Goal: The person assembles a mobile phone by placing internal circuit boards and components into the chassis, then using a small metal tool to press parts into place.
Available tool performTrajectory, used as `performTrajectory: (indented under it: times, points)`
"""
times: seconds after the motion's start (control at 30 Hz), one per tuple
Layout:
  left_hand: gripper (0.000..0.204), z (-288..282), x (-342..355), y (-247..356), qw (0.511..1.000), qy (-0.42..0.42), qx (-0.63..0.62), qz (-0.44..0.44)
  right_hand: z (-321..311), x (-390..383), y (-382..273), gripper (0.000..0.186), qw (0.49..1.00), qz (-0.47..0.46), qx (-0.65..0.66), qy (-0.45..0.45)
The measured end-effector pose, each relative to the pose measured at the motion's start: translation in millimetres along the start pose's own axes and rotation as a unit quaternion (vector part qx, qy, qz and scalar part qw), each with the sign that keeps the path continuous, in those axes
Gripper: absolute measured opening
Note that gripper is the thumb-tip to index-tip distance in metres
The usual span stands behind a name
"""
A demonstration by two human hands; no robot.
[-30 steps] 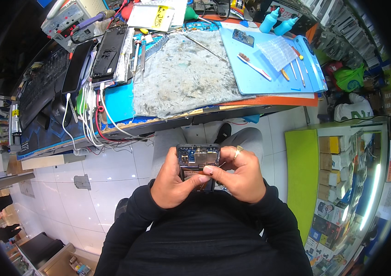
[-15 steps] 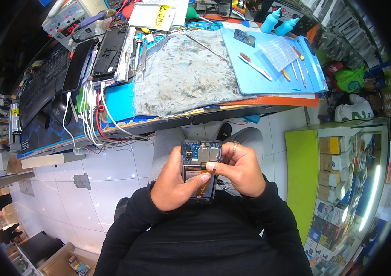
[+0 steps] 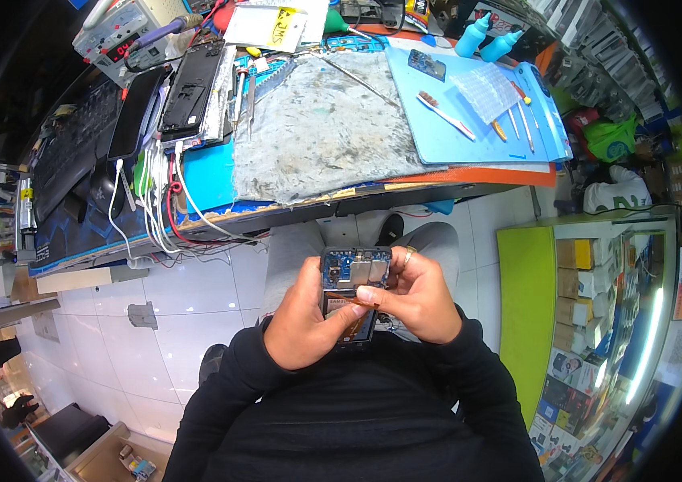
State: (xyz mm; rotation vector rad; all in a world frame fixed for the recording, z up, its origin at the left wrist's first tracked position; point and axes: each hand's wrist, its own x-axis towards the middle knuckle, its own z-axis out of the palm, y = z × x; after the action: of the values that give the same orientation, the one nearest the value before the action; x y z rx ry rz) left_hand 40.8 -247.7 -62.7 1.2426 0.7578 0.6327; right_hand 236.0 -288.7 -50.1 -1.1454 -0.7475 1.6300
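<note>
Over my lap I hold an opened phone [image 3: 369,273] with its back off. A blue circuit board with metal shields shows at its far end, and a dark battery lies below. An orange-brown flex cable [image 3: 347,300] runs across the middle of the phone. My left hand [image 3: 302,323] is closed round the phone's left side, its thumb lying over the cable. Closed at the right edge, my right hand [image 3: 419,299] has its thumb on the cable by the board's lower edge. A ring is on one finger. The fingers under the phone are hidden.
The workbench ahead carries a stained grey cloth [image 3: 317,128] and a blue mat [image 3: 437,112] with a toothbrush [image 3: 447,115]. Other phones [image 3: 193,92] lie left, and white cables [image 3: 152,205] hang over the bench's edge. A glass display case [image 3: 598,321] stands right.
The phone has shifted slightly right and tilted a little in my hands. My right thumb has moved slightly along the cable; both hands keep their hold.
</note>
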Motion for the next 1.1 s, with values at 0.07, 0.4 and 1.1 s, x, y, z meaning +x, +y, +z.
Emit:
performTrajectory:
  times: [0.07,0.4,1.1]
  points:
    - [0.042,0,-1,-2,1.0,-0.001,0.01,-0.004,0,0,3,0.021,1.0,-0.003,-0.005,0.006]
    - [0.043,1,-1,4,1.0,-0.01,-0.026,-0.014,7,0,6,0.02,0.999,-0.005,-0.018,0.03]
    - [0.026,3,-3,0,0.997,0.057,0.041,0.039,0,-14,9,0.042,0.997,-0.067,-0.022,0.017]
